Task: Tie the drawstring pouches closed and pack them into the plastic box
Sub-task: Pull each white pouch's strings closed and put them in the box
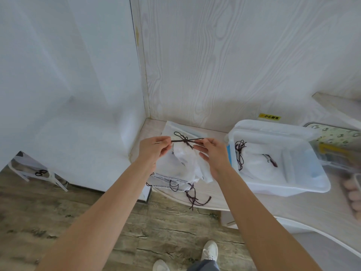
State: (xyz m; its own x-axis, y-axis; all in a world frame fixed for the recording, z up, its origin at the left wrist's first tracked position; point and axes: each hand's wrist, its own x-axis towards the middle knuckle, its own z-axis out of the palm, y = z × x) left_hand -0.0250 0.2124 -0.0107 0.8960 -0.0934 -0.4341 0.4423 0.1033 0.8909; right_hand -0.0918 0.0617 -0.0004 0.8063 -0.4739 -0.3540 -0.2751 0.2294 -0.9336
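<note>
Both hands are holding a white fabric drawstring pouch w/ dark cord above a pile of untied white pouches lying on the pale wood-grain surface. Landmark: the translucent plastic box.

Key relation: the dark cord is running horizontally, long axis left–right, w/ the knot approx. midway between the hands. The held pouch is hanging below the knot, just left of the box and apart from it. The pile is sitting left of the box, nearer the surface's front edge, its loose cords trailing over that edge.

Left hand: fingers curled, thumb and forefinger pinching the left cord end. It is the hand farther from the box.

Right hand: thumb and forefinger pinching the right cord end, remaining fingers extended loosely beneath. It is lying just beside the box's left wall, so it is the nearer hand for the transfer.

Inside the box: at least one white pouch w/ dark cord is already lying flat.

Judgement: knot is being tightened; the next move likely calls for a short rightward carry into the box.
</note>
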